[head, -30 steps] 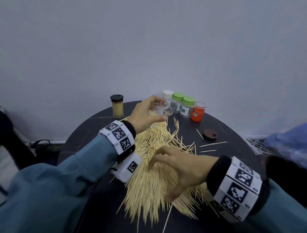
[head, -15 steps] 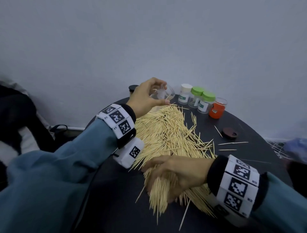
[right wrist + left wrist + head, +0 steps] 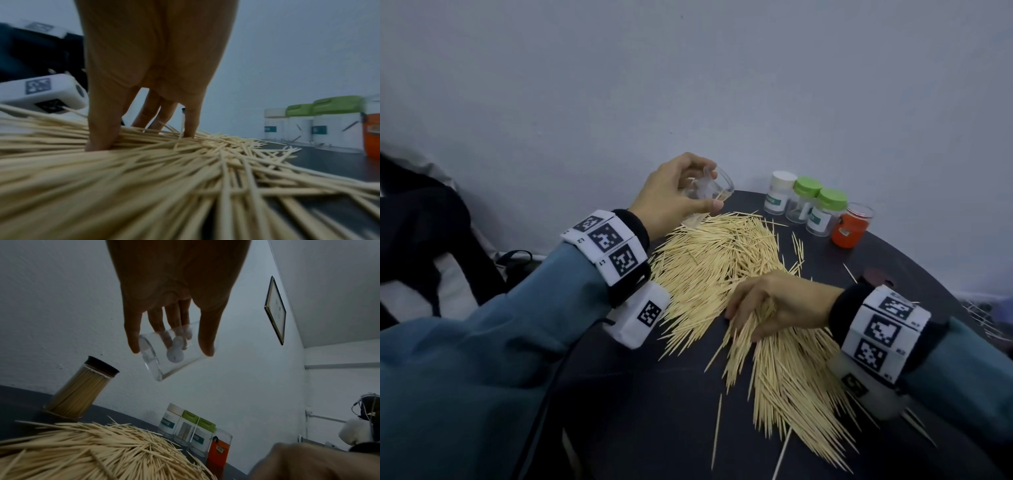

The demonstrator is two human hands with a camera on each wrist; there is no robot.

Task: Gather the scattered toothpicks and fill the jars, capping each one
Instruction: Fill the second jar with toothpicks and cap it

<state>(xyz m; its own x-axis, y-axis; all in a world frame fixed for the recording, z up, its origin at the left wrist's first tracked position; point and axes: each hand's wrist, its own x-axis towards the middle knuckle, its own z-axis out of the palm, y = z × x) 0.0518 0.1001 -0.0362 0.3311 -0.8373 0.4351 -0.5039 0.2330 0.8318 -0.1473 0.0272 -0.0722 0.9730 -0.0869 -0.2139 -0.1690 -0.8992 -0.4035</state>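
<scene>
A large pile of toothpicks (image 3: pixel 715 260) covers the round dark table (image 3: pixel 654 411). My left hand (image 3: pixel 674 202) holds a clear empty jar (image 3: pixel 709 188) tilted in the air over the pile's far end. The left wrist view shows the fingers and thumb round the jar (image 3: pixel 170 353) above the toothpicks (image 3: pixel 92 451). My right hand (image 3: pixel 774 305) lies on the near part of the pile, fingers and thumb closing round a bunch. In the right wrist view its fingertips (image 3: pixel 102 142) dig into the toothpicks (image 3: pixel 164 178).
A full jar with a dark lid (image 3: pixel 82 392) stands at the far left. At the far right stand a white-lidded jar (image 3: pixel 779 193), two green-lidded jars (image 3: pixel 827 212) and an open orange jar (image 3: pixel 851 224). A brown lid (image 3: pixel 876 275) lies beyond my right wrist. The wall is close behind.
My right hand has dropped onto the pile and closed on a bunch, dragging it nearer. The left hand still holds the tilted jar, now a little higher.
</scene>
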